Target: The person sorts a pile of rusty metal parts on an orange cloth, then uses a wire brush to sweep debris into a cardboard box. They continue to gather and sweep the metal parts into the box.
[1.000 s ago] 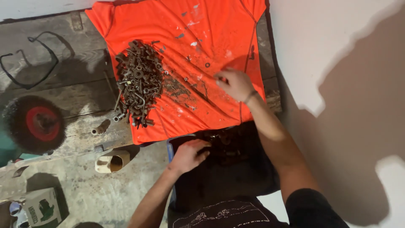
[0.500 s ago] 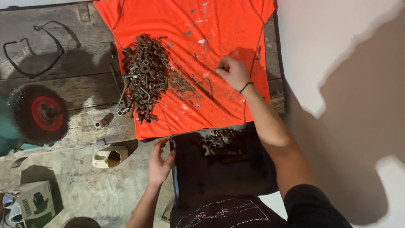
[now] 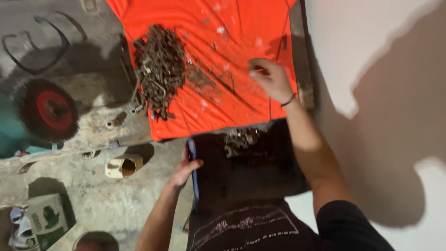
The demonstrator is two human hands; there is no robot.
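An orange shirt [image 3: 241, 32] is spread flat on a worn wooden bench [image 3: 93, 100]. A heap of rusty bolts and nuts [image 3: 160, 69] lies on its left half. My right hand [image 3: 272, 79] hovers over the shirt's right side, fingers pinched on what looks like a small rusty piece; the view is blurred. My left hand [image 3: 186, 169] grips the left edge of a dark tray [image 3: 251, 174] just below the bench. A small clump of rusty parts [image 3: 241, 139] lies at the tray's far end.
A wire wheel brush with a red hub [image 3: 49, 109] and a black loop of cable [image 3: 35, 44] lie on the bench at left. A short metal tube [image 3: 115, 121] sits by the heap. A cream plastic piece [image 3: 123, 166] and a green-and-white box [image 3: 46, 218] rest on the concrete floor. White wall at right.
My left hand left the parts inside the tray and took hold of its left edge. My right hand shifted slightly right over the shirt. The view tilted and blurred.
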